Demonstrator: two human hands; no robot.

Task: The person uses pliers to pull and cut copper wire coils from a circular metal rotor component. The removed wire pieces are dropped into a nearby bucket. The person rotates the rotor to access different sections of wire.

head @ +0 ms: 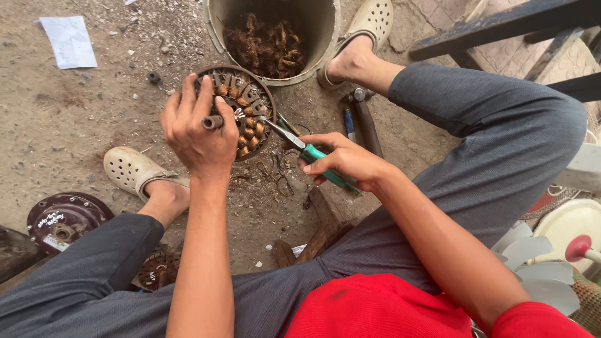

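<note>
Head view looks down past our red shirt (375, 310) and grey trousers (501, 144) to the work between our feet. Nearest, a brown wooden block (319, 235) lies on the dirt ground (56, 119) by our right thigh, and a dark round motor cover (62, 219) sits beside our left knee. Our right hand (344, 161) is closed around the green handles of the pliers (300, 149), whose nose points into the windings. Our left hand (197, 128) grips the round stator (241, 109) by its central shaft, fingers wrapped over the rim, holding it tilted on edge just above the ground; copper-coloured coils show in its slots. Loose wire scraps (275, 172) lie beneath it. A hammer (363, 116) rests just beyond our right hand, near our right foot in a pale clog (372, 22). Farther off stands a pale bucket (313, 44) holding tangled copper wire, touching the stator's upper edge, and a sheet of white paper (69, 40) lies well apart at the left.
</note>
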